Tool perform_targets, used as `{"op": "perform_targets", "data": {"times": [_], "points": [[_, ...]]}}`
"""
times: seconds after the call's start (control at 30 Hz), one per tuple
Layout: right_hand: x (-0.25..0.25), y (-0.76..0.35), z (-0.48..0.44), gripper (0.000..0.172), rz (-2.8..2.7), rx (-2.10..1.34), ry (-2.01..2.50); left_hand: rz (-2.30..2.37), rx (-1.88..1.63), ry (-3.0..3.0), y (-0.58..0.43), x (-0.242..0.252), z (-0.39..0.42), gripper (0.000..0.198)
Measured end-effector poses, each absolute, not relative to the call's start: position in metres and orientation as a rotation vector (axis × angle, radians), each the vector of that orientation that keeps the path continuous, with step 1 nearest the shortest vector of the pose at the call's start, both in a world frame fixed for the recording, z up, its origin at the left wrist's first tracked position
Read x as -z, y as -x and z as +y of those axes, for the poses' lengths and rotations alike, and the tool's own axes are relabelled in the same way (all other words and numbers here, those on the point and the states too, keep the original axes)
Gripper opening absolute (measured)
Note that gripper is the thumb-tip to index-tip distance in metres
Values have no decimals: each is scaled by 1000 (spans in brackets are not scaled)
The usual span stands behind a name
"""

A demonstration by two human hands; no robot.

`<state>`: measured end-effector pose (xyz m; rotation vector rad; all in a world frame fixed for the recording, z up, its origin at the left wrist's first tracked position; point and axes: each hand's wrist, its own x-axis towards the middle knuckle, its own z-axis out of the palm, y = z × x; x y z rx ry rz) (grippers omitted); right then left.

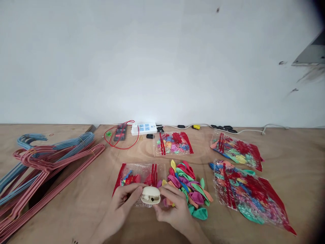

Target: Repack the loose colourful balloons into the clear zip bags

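Note:
A cream earbud case point(150, 195) with its lid raised is held between my two hands, low in the middle of the view. Inside, a whitish earbud shape shows on the left and a dark hollow on the right. My left hand point(127, 200) grips the left side of the case with thumb and fingers. On the other side, my right hand point(175, 206) pinches the right edge. Behind the case lies a clear bag with red bands point(142, 173), partly covered by my hands. A pile of loose colourful balloons point(190, 186) spreads beside my right hand.
Pink and blue hangers point(50, 162) are stacked on the left. Balloon bags lie at the back point(175, 144), back right point(237, 150) and right point(250, 193). By the wall are a white power strip point(144, 128), a phone-like blurred object point(120, 132) with red cable, and several small dark items.

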<state>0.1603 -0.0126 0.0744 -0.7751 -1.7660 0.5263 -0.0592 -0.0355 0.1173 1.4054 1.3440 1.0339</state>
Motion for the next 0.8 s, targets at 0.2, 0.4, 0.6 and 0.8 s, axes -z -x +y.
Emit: {"op": "perform_targets", "data": {"times": [0.2,0.4,0.6,0.8], "points": [[-65,-155,-11,19,-1762,-732,878,1431,-1148,-1530,86,-100,-60,36],[-62,-141,-19,23,-1807,-1049,919,1430,-947,-1734,108,-87,-60,46],[-77,-117,-24,23,-1850,-1299,929,1536,-988,-1686,108,-75,-75,30],[-96,-129,-15,31,-1953,-1162,1076,1748,-766,-1740,151,-73,-66,28]]}}
